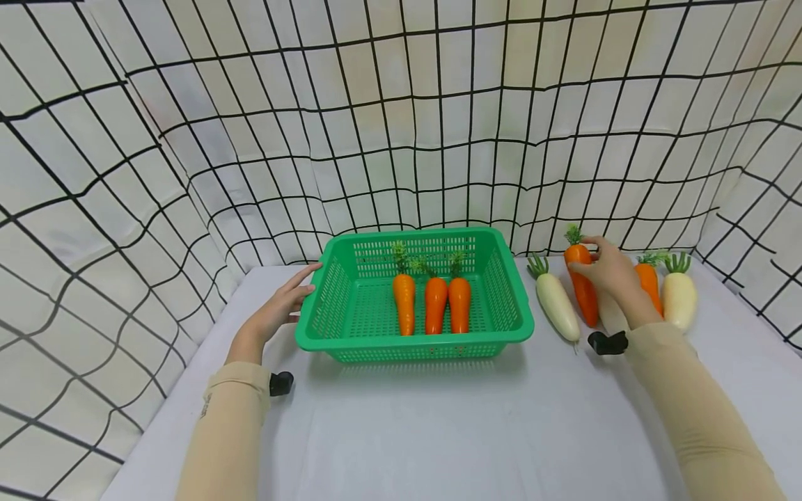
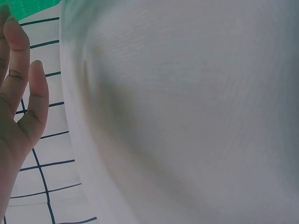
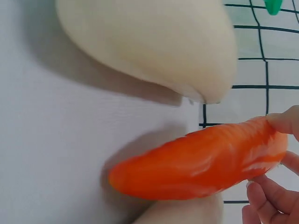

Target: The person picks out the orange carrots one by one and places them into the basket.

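At the right of the head view my right hand (image 1: 606,270) pinches an orange carrot (image 1: 584,289) near its leafy top. In the right wrist view thumb and fingertips grip that carrot (image 3: 201,163) at its thick end, its tip pointing down to the cloth. My left hand (image 1: 280,306) rests with extended fingers at the left rim of a green plastic basket (image 1: 413,344). Three carrots lie side by side in the basket: a left one (image 1: 404,303), a middle one (image 1: 436,305) and a right one (image 1: 459,305).
Left of the held carrot lies a white radish (image 1: 556,306). Partly behind my right hand are another white radish (image 1: 609,313) and a carrot (image 1: 649,282), with a further white radish (image 1: 679,299) at the far right. Black-lined netting (image 1: 438,146) over white cloth stands behind the table.
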Motion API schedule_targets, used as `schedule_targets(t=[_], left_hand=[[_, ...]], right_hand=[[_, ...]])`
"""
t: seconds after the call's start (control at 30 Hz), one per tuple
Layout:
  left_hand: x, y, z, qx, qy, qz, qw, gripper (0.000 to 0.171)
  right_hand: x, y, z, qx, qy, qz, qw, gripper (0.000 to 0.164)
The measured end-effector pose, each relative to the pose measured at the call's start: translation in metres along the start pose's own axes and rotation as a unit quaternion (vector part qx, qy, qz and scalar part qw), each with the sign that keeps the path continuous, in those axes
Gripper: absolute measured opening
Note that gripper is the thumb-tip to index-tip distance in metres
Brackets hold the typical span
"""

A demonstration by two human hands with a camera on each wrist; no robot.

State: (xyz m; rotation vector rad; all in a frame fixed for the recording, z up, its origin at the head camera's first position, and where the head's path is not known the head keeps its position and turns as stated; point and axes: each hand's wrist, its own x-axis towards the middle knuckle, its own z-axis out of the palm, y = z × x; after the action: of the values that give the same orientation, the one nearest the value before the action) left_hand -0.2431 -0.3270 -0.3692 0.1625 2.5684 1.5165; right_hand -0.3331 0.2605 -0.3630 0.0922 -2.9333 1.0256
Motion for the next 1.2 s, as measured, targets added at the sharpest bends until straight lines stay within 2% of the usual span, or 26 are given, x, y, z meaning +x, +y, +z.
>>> schedule_targets(t=[0.37, 0.73, 0.97, 1.2], left_hand=[[0.000, 0.000, 0.001, 0.005, 0.004, -0.005, 1.0000, 0.064], [0.001, -0.002, 0.000, 0.001, 0.001, -0.005, 1.0000, 0.064], [0.001, -0.002, -0.001, 0.002, 0.000, -0.003, 1.0000, 0.064], [0.001, -0.001, -0.001, 0.004, 0.000, -0.001, 1.0000, 0.064]], right_hand=[[-0.008, -0.010, -0.012, 0.061, 0.043, -0.023, 0.997, 0.073], [-0.015, -0.048, -0.023, 0.086, 0.063, -0.064, 0.992, 0.076], [-0.015, -0.074, -0.030, 0.128, 0.026, -0.083, 0.988, 0.077], [-0.010, -0.103, -0.032, 0.205, -0.033, -0.087, 0.974, 0.071]])
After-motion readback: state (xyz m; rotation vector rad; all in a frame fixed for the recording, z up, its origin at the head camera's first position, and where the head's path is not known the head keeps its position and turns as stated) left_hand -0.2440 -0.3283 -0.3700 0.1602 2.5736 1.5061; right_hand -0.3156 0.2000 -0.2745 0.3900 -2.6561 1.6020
